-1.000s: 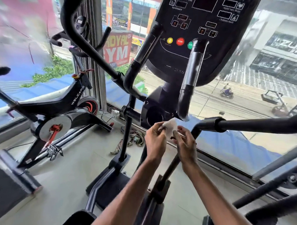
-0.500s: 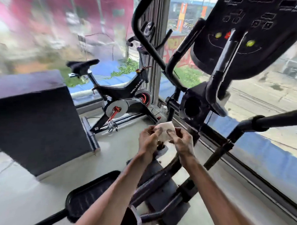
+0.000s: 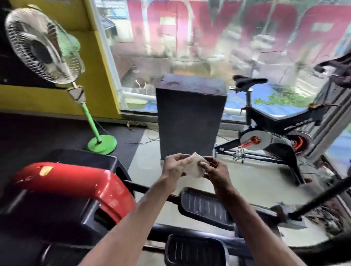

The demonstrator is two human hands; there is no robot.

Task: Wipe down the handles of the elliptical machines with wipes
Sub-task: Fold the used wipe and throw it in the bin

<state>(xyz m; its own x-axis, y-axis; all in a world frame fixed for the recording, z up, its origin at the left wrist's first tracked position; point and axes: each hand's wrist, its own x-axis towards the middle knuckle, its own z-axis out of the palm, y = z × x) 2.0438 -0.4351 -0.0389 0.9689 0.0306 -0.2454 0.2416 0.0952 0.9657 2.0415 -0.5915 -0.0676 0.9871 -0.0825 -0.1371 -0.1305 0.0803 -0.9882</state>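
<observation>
both hands pinch one wipe — between them.

wipe in my fingers: thin, soft, matt white
cover, near left: glossy red plastic
pedals: ribbed black plastic
box, far: rough, matt

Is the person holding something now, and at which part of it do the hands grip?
Yes, a white wipe. The left hand pinches its left edge and the right hand its right edge, thumb on top. It hangs between them, touching no machine.
</observation>
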